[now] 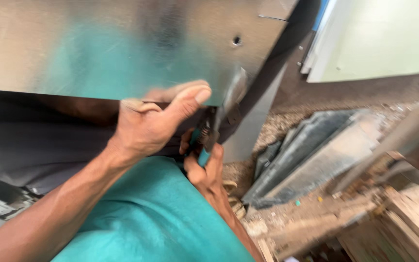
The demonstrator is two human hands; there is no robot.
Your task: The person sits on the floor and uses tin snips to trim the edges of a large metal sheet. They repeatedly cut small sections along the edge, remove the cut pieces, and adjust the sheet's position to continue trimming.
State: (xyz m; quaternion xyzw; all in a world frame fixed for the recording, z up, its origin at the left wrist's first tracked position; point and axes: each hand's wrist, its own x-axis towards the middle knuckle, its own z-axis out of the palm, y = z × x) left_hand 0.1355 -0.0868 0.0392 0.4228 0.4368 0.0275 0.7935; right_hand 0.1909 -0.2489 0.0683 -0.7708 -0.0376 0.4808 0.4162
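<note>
Large metal sheet (pixel 122 43) fills upper left of view, shiny grey, flat, surface reflecting teal colour of shirt (pixel 156 223); small round hole near its right edge. Left hand (pixel 153 119) grips lower edge of sheet, thumb stretched along front face, other fingers curled behind edge. Right hand (pixel 205 167) just below, fingers wrapped tight around snips (pixel 209 138) with teal handles; blades meet sheet edge near lower right corner, blurred. More grey metal sheets (pixel 311 155) lie on dusty floor at right, near wood pieces (pixel 403 218)
</note>
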